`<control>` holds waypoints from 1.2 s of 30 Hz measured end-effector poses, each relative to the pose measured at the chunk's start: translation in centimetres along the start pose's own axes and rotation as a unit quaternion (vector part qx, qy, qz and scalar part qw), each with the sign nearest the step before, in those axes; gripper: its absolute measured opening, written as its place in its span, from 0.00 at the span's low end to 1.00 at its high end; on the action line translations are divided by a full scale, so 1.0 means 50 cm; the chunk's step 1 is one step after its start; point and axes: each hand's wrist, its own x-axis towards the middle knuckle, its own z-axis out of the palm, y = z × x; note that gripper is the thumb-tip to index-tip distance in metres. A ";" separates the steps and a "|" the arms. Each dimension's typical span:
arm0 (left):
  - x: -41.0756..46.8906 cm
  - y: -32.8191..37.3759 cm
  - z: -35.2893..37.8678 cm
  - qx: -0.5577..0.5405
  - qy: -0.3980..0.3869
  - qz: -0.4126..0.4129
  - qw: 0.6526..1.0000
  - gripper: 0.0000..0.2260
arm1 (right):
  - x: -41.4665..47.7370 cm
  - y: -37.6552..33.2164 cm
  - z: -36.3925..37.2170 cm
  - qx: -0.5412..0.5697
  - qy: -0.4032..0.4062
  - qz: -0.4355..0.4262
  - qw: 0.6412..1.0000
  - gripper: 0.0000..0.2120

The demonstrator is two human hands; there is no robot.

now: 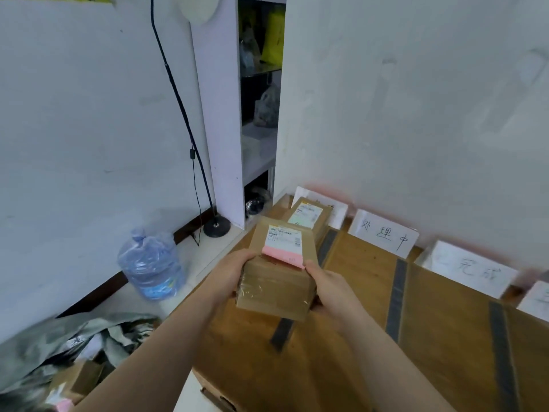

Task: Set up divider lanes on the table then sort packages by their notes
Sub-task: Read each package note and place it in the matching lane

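I hold a brown cardboard package [276, 281] above the wooden table [368, 272], near its left end. A white shipping label and a pink note [283, 257] are stuck on its top. My left hand [234, 272] grips its left side and my right hand [329, 288] grips its right side. A second labelled package [309, 217] lies flat in the leftmost lane against the wall. Dark tape strips [396, 298] divide the table into lanes. White paper signs [383, 233] with handwritten characters lean on the wall at the head of each lane.
A large water bottle [151, 266] stands on the floor to the left. A lamp stand's black base [217, 227] and pole rise by the shelf unit [258, 114]. Grey plastic bags and a small box [80, 352] lie at lower left.
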 end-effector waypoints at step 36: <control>0.270 -0.113 -0.114 0.191 -0.227 -0.039 0.954 0.23 | 0.122 0.110 0.237 0.019 0.193 0.099 0.976 0.21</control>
